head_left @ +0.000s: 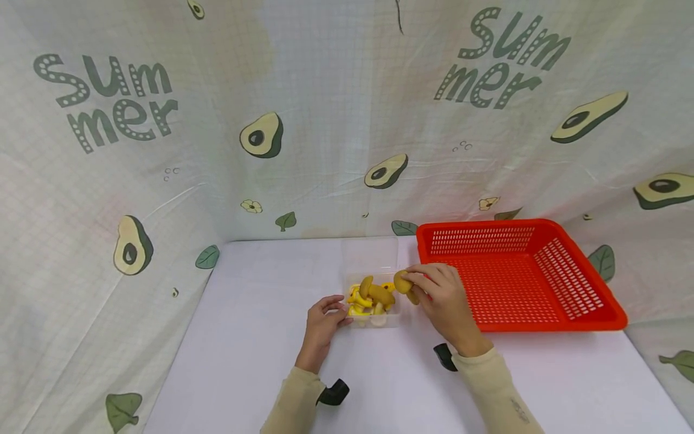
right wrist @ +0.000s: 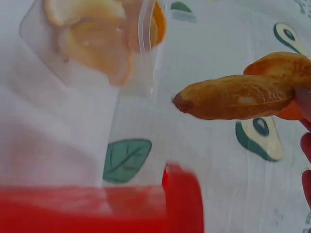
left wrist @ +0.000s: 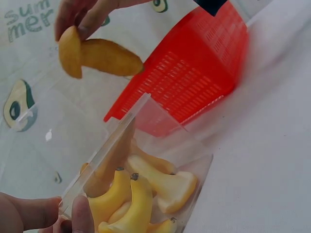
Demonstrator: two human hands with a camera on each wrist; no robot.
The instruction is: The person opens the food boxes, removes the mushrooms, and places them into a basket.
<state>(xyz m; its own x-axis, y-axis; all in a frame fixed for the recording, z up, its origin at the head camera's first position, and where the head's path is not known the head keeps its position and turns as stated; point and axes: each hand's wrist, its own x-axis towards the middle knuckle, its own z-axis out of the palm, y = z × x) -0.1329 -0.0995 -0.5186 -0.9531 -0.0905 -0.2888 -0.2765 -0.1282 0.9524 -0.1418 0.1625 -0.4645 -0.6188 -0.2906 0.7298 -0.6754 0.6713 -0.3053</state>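
A brown toy mushroom [head_left: 402, 282] is pinched between the thumb and fingers of my right hand [head_left: 446, 301], just right of a clear plastic box. In the left wrist view this mushroom [left wrist: 109, 56] hangs above the box, its stem pointing right. My left hand [head_left: 321, 328] grips the near left rim of the box [left wrist: 127, 120] between thumb and finger. Inside lie small toy bananas [left wrist: 139, 200], a pale-stemmed mushroom [left wrist: 167, 184] and another brown mushroom [head_left: 381, 294]. The right wrist view shows the held mushroom [right wrist: 233, 99] apart from the box.
Behind the box its transparent lid [head_left: 370, 253] stands folded back. A red perforated basket [head_left: 593, 289] sits to the right, close to my right hand. The white table [head_left: 255, 301] meets an avocado-print cloth [head_left: 325, 120] at the back and sides.
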